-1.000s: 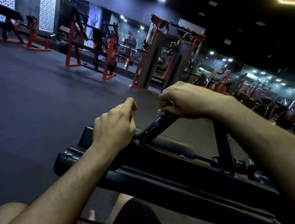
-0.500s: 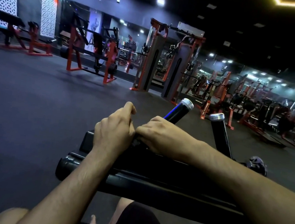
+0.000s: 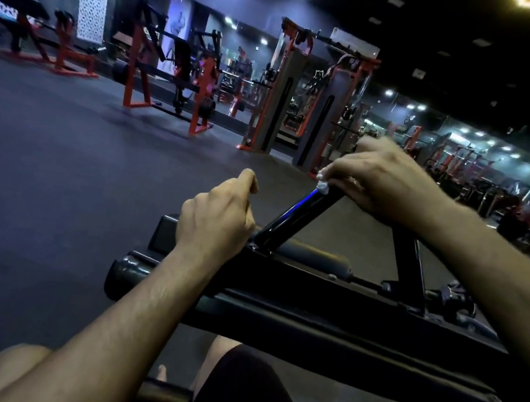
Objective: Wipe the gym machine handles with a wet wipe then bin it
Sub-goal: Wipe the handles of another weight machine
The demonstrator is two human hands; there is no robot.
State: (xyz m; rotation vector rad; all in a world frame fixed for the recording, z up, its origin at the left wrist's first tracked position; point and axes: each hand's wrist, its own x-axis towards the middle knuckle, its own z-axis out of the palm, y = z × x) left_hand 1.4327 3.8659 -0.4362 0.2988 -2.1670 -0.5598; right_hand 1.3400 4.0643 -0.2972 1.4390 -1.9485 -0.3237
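Two hands on the black machine at centre frame. Right hand (image 3: 388,181), centre right, curled round the upper end of the slanted black handle (image 3: 294,217), pinching a white wet wipe (image 3: 322,185) against it (only a small crumpled edge showing below the fingers). Left hand (image 3: 218,218), centre, closed in a fist at the handle's base; what it grips hidden by the hand itself, cannot tell. Second black handle (image 3: 407,260) to the right, its top hidden behind the right wrist. No bin or other container seen anywhere in frame. Compared with half a second back: right hand up from the handle's base, where it touched the left hand, to the handle's top, now covering the silver cap seen then; left hand unchanged. Red machines (image 3: 170,91) along upper left, on dark floor (image 3: 45,175).
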